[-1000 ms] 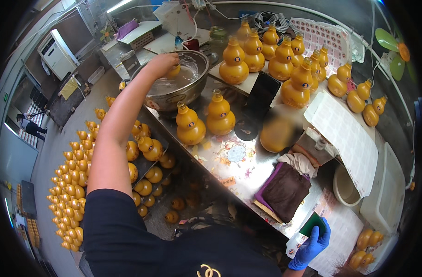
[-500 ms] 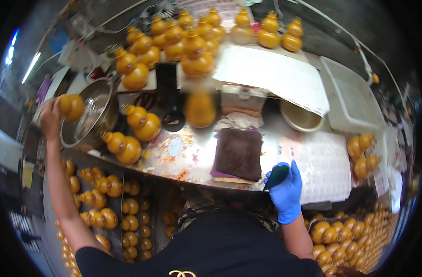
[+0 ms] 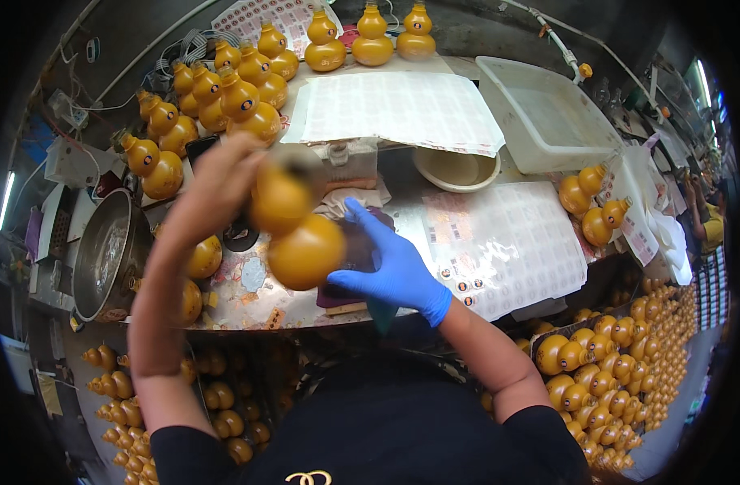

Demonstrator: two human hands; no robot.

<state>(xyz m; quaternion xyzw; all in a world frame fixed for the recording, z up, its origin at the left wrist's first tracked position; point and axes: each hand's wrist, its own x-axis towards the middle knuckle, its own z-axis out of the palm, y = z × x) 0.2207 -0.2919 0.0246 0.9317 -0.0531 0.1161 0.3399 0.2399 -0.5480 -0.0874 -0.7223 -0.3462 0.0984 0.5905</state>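
My bare left hand (image 3: 224, 186) grips a glossy yellow gourd-shaped bottle (image 3: 309, 250) by its upper bulb, motion blurring both. The bottle tilts over the workbench, its rounder end low and to the right. Against that lower bulb, or very close to it, is my right hand (image 3: 390, 271) in a blue glove, thumb and forefinger spread wide. A dark green piece (image 3: 380, 315) shows below the gloved palm, apparently held by the other fingers, which are hidden. Partly covered behind the bottle and glove lies a dark folded cloth (image 3: 362, 246).
Similar gourd bottles (image 3: 372, 36) stand along the bench's back and left. A metal basin (image 3: 107, 259) is at left, a cream bowl (image 3: 457, 170) and a translucent tub (image 3: 548, 113) at right. Sticker sheets (image 3: 507, 242) cover the bench's right part. Many bottles fill crates (image 3: 540, 343) below.
My left hand has brought the bottle from beside the metal basin to the bench's middle. My gloved hand has moved left and up to it, thumb and forefinger spreading. The view has turned right.
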